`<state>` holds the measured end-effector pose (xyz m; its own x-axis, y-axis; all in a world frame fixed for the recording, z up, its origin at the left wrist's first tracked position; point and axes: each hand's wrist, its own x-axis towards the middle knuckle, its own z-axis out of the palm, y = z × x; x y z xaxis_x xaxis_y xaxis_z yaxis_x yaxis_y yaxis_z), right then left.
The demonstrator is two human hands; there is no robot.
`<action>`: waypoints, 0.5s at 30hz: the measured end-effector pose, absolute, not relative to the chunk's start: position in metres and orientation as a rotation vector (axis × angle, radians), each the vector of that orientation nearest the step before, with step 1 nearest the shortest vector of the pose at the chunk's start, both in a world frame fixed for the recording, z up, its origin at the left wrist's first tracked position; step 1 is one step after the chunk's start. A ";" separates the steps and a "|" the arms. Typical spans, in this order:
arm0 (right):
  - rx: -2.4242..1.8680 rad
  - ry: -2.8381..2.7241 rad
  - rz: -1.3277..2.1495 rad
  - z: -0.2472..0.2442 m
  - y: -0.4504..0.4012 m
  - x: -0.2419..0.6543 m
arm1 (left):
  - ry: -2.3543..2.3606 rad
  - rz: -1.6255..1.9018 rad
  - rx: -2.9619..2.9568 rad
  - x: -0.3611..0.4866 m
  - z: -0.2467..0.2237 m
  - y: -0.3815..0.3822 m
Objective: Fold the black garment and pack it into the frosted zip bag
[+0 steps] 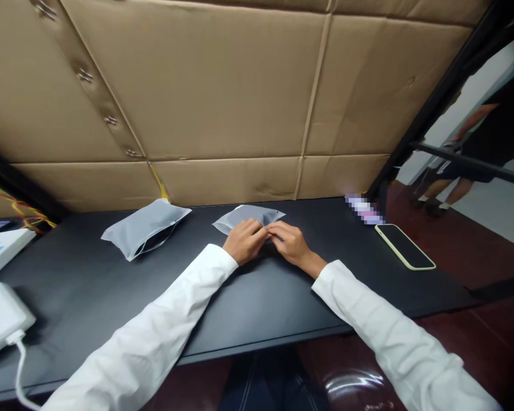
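Note:
A small frosted zip bag (251, 214) lies at the back middle of the black table, its near edge partly hidden by my hands. My left hand (247, 240) is closed on that edge, fingers curled down. Beside it, almost touching, my right hand (290, 242) pinches the bag's right part near the zip edge. What lies under the fingertips is hidden. To the left rests a second, larger frosted zip bag (148, 224), puffed up, its mouth gaping toward the near right.
A phone (405, 246) lies at the table's right end, near a blurred-out item (365, 209). At left stand a white device (4, 319) with a cable (21, 365) and a white box (2, 251). Cardboard (223, 85) walls the back. A person (492, 125) stands beyond the frame at right.

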<state>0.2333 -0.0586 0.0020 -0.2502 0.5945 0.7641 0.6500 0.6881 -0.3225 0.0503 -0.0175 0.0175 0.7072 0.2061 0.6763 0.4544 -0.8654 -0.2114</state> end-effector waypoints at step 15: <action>-0.970 -1.752 -0.035 0.016 -0.064 0.227 | -0.413 -0.815 -2.450 0.049 0.031 -0.006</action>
